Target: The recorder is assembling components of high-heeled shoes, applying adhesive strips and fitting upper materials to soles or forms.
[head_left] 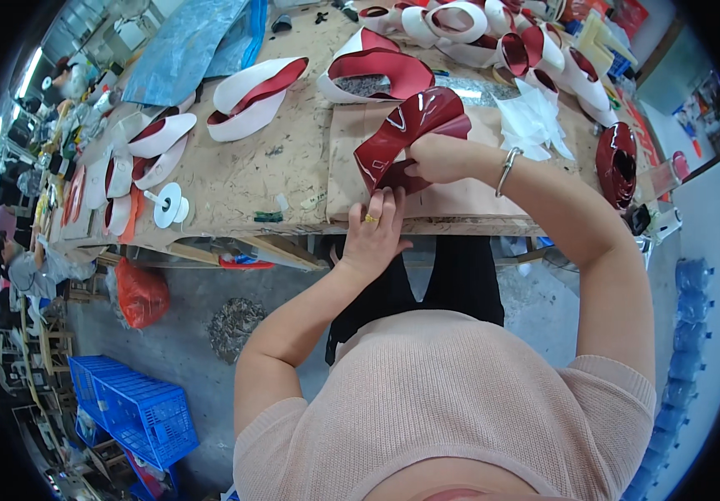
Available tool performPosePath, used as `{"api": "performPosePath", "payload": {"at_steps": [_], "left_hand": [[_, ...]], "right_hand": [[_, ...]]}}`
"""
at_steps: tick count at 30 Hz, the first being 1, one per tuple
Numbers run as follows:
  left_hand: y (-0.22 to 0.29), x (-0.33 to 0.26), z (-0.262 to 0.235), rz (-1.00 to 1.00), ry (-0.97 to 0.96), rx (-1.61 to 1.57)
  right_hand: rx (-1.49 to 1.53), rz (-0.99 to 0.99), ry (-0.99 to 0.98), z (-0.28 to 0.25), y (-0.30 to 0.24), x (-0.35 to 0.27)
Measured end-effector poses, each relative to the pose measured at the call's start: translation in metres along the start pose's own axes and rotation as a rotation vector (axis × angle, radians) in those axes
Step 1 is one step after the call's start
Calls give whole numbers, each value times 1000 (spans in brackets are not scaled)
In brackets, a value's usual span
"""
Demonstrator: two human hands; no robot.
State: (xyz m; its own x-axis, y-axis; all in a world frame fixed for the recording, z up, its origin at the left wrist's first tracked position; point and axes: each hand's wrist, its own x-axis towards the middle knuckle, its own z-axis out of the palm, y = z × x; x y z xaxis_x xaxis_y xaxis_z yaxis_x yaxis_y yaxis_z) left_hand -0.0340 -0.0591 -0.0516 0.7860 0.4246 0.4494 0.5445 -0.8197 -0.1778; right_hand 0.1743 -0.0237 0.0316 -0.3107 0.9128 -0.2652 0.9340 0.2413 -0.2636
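A glossy dark red shoe upper (417, 118) lies bent in a curve on a pale board (343, 167) at the table's near edge. My right hand (439, 159) is closed on its near side, its fingertips partly hidden by the fold. Resting by the upper's near end, my left hand (376, 225) has its fingers stretched out and its thumb apart. Behind the glossy piece stands a curved upper (377, 73) with a white outside and red inside. A similar white and red upper (256, 98) sits to the left.
More white and red uppers (452, 23) crowd the back right. White sheets (532, 121) lie right of the board, near a dark red roll (616, 165). A white spool (171, 205) stands at left. Below are blue crates (139, 409) and a red bag (140, 292).
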Motion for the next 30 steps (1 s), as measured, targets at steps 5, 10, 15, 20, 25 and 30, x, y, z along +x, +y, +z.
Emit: {"api": "performPosePath", "payload": {"at_steps": [5,10,15,20,25,30], "left_hand": [[13,6,7,-33,63,-84],[15,11,14,70,61,166],[19,11,22,37,95,216],[22,9,22,1,124,176],[23,12,20,-3,93,190],[24,19,5,10,15,177]], "right_hand": [[-8,-64,190,13,-4,-6],[236,-50,44,-22,20,-9],[37,-52,45,-19,13,-28],[266,67,52,-13,16,-23],[1,39,113,5,6,-20],[-99,32,199,16,6,-17]]}}
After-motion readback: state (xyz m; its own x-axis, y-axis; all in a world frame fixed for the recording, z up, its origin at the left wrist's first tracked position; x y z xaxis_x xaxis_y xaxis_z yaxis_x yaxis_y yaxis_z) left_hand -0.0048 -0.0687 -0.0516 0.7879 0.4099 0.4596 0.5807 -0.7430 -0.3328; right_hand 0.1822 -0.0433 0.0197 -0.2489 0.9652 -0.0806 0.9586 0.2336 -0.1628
